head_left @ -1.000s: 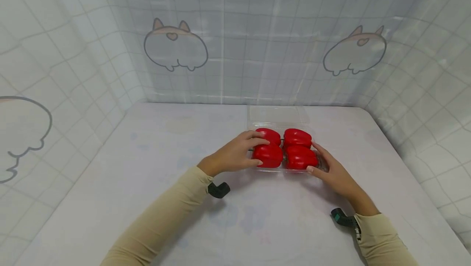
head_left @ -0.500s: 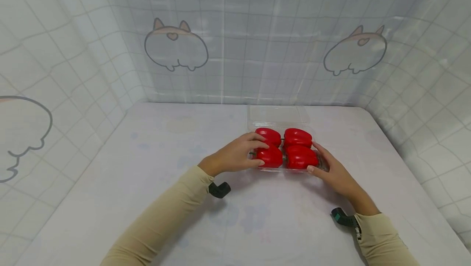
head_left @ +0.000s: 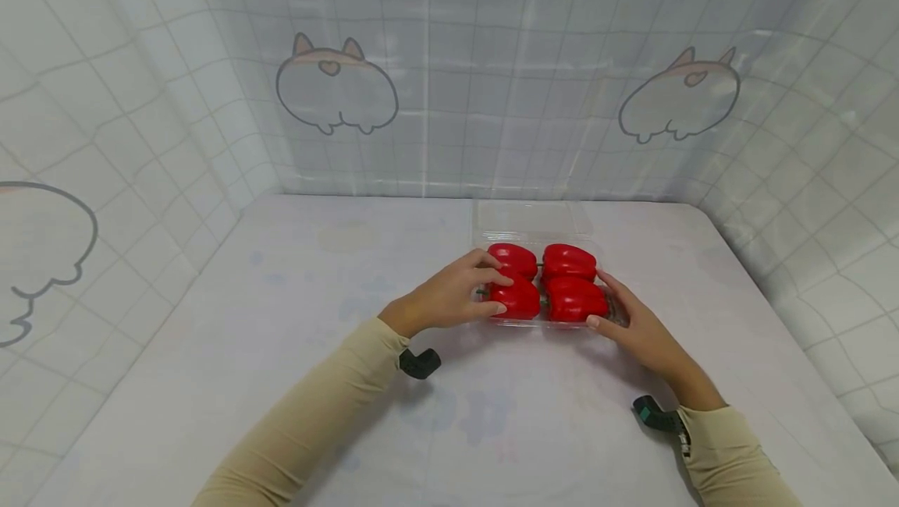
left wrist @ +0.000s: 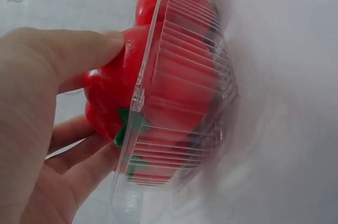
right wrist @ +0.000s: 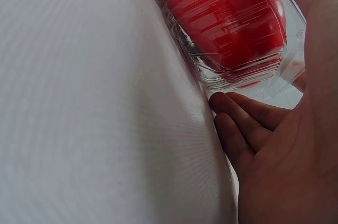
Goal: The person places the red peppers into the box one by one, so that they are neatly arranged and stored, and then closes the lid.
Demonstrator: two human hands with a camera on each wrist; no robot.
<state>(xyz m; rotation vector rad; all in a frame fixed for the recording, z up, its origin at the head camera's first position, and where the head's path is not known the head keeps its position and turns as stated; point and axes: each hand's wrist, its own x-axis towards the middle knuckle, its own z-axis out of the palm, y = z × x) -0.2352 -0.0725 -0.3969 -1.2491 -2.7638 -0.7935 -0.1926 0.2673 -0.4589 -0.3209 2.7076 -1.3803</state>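
Note:
Several shiny red bell peppers lie in two rows in a clear plastic clamshell container [head_left: 523, 323]. My left hand [head_left: 460, 292] grips the near-left bell pepper [head_left: 521, 300], thumb on its near side and fingers over its far side. In the left wrist view, the thumb [left wrist: 95, 47] presses the red skin, and a green stem [left wrist: 121, 126] shows at the container's rim. At the container's right end, my right hand [head_left: 642, 335] rests its thumb by the near corner and its forefinger by the right side. Its other fingers [right wrist: 237, 129] lie loosely beside the ribbed wall.
The container's clear lid [head_left: 530, 218] lies folded back toward the table's far edge. A pale patterned cloth covers the table [head_left: 449, 429]. Checked curtains with cartoon animals [head_left: 337, 92] enclose the back and sides. Dark devices [head_left: 419, 363] sit at both wrists.
The near-left bell pepper has shifted slightly to the right in the container, with my left fingers on it. My right hand has stayed in place.

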